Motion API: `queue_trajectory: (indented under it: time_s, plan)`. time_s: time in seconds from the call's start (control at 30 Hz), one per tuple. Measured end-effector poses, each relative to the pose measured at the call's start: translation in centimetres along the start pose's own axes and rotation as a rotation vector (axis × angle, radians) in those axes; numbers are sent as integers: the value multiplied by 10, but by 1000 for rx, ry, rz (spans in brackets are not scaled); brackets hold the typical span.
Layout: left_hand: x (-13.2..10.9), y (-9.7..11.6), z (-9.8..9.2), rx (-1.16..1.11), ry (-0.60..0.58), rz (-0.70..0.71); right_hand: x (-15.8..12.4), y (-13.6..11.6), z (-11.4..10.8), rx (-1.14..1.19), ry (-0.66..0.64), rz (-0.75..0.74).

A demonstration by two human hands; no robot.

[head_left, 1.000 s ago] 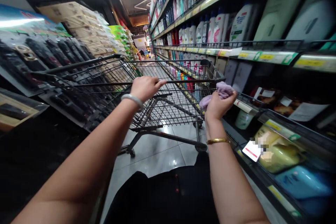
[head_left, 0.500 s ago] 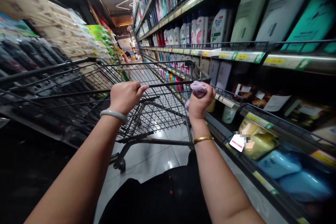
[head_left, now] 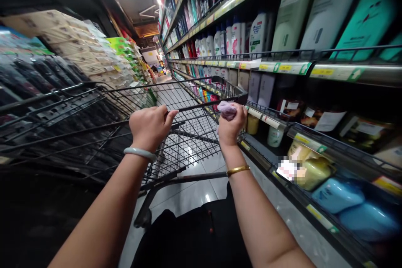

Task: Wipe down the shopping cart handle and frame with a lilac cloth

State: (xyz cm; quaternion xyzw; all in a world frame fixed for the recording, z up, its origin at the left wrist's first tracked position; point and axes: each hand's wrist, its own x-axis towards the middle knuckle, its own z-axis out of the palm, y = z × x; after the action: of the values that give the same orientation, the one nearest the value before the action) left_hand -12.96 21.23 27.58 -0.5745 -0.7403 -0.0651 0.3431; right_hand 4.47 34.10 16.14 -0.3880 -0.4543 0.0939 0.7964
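An empty black wire shopping cart (head_left: 188, 92) stands in front of me in a shop aisle. My left hand (head_left: 150, 125) is closed round its handle bar (head_left: 196, 105), a pale bangle on the wrist. My right hand (head_left: 230, 123) grips the right end of the same bar and also clutches a crumpled purple cloth (head_left: 226, 109). A gold bangle sits on that wrist.
Shelves of shampoo bottles and refill pouches (head_left: 336, 192) run close along the right, edged with price tags (head_left: 287, 169). Hanging goods and stacked packs (head_left: 91, 54) line the left. The tiled floor (head_left: 191, 188) of the aisle runs ahead past the cart.
My right hand has come back from the shelf side onto the cart handle with the cloth. The cart and view have shifted forward along the aisle.
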Motion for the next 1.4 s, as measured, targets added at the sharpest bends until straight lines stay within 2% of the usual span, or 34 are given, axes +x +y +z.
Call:
queue_trajectory:
  time_s: [0.17,0.33,0.5,0.6,0.73,0.8,0.87,0.97,1.03,1.07,1.13,1.27,1.33,1.4]
  plan:
    - [-11,4,-6,29,30,-21,12,10,-6,38,-25,-5]
    - [-19,8,-13,52,31,-28,13,15,-5,16,63,115]
    - [-28,11,-19,56,52,-60,-1,-3,-3,31,-48,31]
    - [-33,12,-21,68,55,-75,4,-1,-9,61,-88,24]
    - [-40,12,-22,64,53,-54,18,11,-15,29,-38,165]
    - [-43,11,-23,57,67,-43,17,5,-14,19,5,227]
    - [-46,12,-25,58,90,-46,6,-13,-11,67,-28,170]
    - [-49,13,-27,68,108,-51,-15,-47,-8,203,-230,-79]
    - [-50,13,-29,73,100,-57,-20,-57,-7,246,-347,-201]
    - [-51,13,-29,74,91,-57,-18,-56,-7,246,-365,-221]
    - [-51,13,-30,72,74,-60,-9,-42,-9,211,-311,-179]
    - [-51,14,-29,58,79,-57,9,-14,-13,109,-99,14]
    - [-51,14,-28,56,105,-66,4,-18,-12,104,-77,27]
    - [-50,13,-26,66,135,-82,-10,-35,-9,144,-155,-44]
